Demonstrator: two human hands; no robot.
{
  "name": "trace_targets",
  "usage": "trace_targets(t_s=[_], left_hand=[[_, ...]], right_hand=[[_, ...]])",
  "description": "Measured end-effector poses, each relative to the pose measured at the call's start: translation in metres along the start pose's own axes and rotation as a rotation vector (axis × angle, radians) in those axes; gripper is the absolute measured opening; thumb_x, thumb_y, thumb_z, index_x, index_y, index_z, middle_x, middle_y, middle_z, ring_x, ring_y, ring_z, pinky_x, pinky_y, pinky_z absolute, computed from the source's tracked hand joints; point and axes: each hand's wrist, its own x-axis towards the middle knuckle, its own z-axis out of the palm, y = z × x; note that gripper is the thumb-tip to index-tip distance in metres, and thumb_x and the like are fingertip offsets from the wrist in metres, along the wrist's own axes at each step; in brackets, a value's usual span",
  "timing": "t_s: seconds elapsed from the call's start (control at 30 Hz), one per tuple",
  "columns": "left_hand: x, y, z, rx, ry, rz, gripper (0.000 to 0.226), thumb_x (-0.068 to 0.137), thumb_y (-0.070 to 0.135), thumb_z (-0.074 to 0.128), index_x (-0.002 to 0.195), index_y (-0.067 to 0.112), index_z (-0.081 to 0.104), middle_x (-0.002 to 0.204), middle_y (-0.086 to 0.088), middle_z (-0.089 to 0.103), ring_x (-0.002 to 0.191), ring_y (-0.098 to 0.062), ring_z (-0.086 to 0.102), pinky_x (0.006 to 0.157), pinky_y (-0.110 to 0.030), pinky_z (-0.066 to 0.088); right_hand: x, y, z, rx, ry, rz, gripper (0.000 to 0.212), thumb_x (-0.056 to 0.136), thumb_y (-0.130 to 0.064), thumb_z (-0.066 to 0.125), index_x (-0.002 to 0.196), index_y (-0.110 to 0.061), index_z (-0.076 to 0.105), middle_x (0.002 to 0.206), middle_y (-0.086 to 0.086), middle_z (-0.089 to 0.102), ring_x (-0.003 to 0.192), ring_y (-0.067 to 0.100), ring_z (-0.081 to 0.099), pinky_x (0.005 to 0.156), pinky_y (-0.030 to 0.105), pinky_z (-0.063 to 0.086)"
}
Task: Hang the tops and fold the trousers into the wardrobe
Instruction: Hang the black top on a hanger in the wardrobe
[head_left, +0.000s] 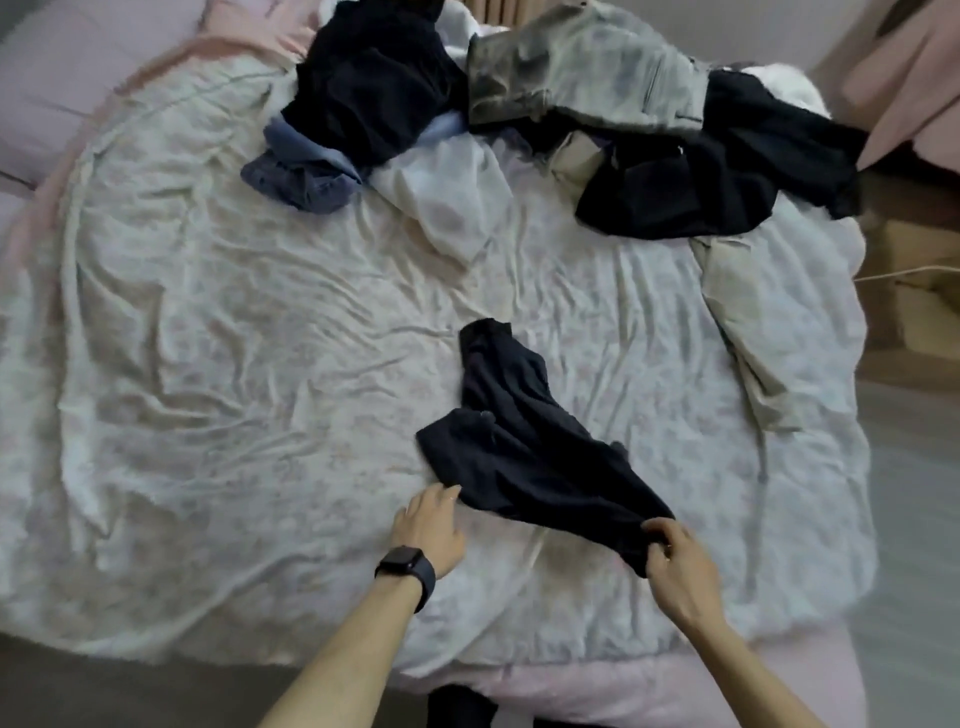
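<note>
Hands: head view, the only view; the two are apart, both at the near end of the dark garment (514, 441).
Right hand (675, 561): pinches the near right corner of the dark garment between thumb and curled fingers, lifting that corner a little.
Left hand (428, 525): holds nothing, fingers straight, tips at the dark garment's near left edge; touching or just beside, I cannot tell. A watch (408, 569) sits on this wrist.
Dark garment: lies crumpled in the near middle of the bed (208, 364), running away from the person. Whether it is a top or trousers is not clear yet.
Other clothes: heaped well beyond the dark garment, with black pieces (374, 88), a blue one (301, 176) and grey trousers (571, 67). Beige trousers (748, 332) trail to its right.
Wardrobe: not in view.
Step in hand: judged to be spreading this piece flat to identify and fold it.
Doing it well: take the opposite near corner with the left hand, draw both corners apart until the edge is taut, then smooth the far end before any fold.
Risk: the rumpled cover may drag along; lift the cloth rather than slide it.
</note>
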Motion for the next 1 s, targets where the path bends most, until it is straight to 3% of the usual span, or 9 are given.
trace_targets(t_s=[0.07,0.13,0.23,0.4,0.5,0.6,0.77,0.9,1.0], left_hand=[[0.005,0.022,0.023,0.079,-0.006,0.054,0.059,0.097,0.029,0.051,0.153,0.026,0.032,0.157,0.0,0.03,0.143,-0.02,0.032,0.115,-0.036,0.031],[0.014,0.033,0.04,0.156,0.013,0.131,0.051,0.097,0.033,0.051,0.147,0.029,0.04,0.148,0.004,0.039,0.137,-0.018,0.037,0.111,-0.033,0.033],[0.031,0.046,0.069,0.301,0.023,0.251,0.048,0.099,0.04,0.049,0.146,0.029,0.042,0.142,0.004,0.042,0.134,-0.019,0.038,0.108,-0.033,0.033],[0.067,0.057,0.101,0.523,0.105,0.268,0.062,0.097,0.046,0.051,0.152,0.024,0.031,0.152,-0.002,0.031,0.142,-0.027,0.026,0.115,-0.048,0.021],[0.089,0.064,0.096,0.575,0.167,0.272,0.042,0.098,0.034,0.052,0.138,0.024,0.044,0.134,-0.002,0.046,0.126,-0.028,0.041,0.102,-0.044,0.033],[0.096,0.069,0.075,0.601,0.17,0.311,0.032,0.101,0.019,0.045,0.133,0.022,0.047,0.123,-0.002,0.055,0.114,-0.027,0.049,0.089,-0.039,0.038],[0.058,0.073,0.005,0.204,0.166,0.309,0.019,0.1,0.043,0.05,0.115,0.031,0.055,0.11,0.008,0.065,0.098,-0.021,0.061,0.07,-0.033,0.039],[-0.018,0.086,-0.095,-0.129,0.301,0.187,0.002,0.093,0.044,0.058,0.093,0.043,0.057,0.087,0.016,0.065,0.08,-0.011,0.063,0.067,-0.032,0.052],[-0.08,0.098,-0.169,-0.35,0.418,0.146,0.006,0.091,0.04,0.064,0.085,0.038,0.062,0.083,0.014,0.068,0.08,-0.006,0.064,0.067,-0.027,0.05]], right_hand=[[0.008,0.024,0.003,-0.154,0.054,0.014,0.038,0.097,-0.017,0.051,0.134,-0.023,0.058,0.148,0.005,0.045,0.119,0.027,0.052,0.097,0.036,0.043],[0.014,0.033,0.016,-0.296,0.052,-0.129,0.041,0.095,-0.021,0.058,0.136,-0.021,0.059,0.146,0.003,0.048,0.128,0.033,0.046,0.101,0.04,0.043],[0.022,0.043,0.044,-0.437,-0.068,-0.327,0.042,0.094,-0.028,0.065,0.135,-0.02,0.061,0.138,-0.001,0.058,0.124,0.029,0.049,0.095,0.04,0.049],[0.05,0.065,0.077,-0.582,-0.107,-0.326,0.05,0.088,-0.027,0.071,0.136,-0.019,0.059,0.137,0.004,0.057,0.12,0.032,0.052,0.086,0.042,0.05],[0.06,0.065,0.081,-0.638,-0.045,-0.322,0.039,0.086,-0.01,0.071,0.124,-0.016,0.063,0.123,0.005,0.062,0.107,0.033,0.055,0.076,0.04,0.046],[0.065,0.058,0.066,-0.629,-0.029,-0.297,0.021,0.099,-0.019,0.056,0.119,-0.019,0.06,0.111,0.0,0.063,0.102,0.029,0.053,0.069,0.035,0.036],[0.054,0.029,-0.007,-0.525,0.131,-0.264,0.023,0.098,-0.023,0.049,0.118,-0.019,0.06,0.105,0.0,0.067,0.092,0.026,0.054,0.057,0.033,0.035],[0.039,-0.04,-0.083,-0.455,0.217,-0.384,0.021,0.097,-0.023,0.048,0.114,-0.021,0.059,0.1,-0.001,0.069,0.088,0.026,0.055,0.056,0.034,0.037],[0.031,-0.108,-0.14,-0.352,0.216,-0.517,0.024,0.096,-0.02,0.043,0.115,-0.022,0.056,0.108,-0.001,0.066,0.097,0.025,0.054,0.063,0.035,0.036]])
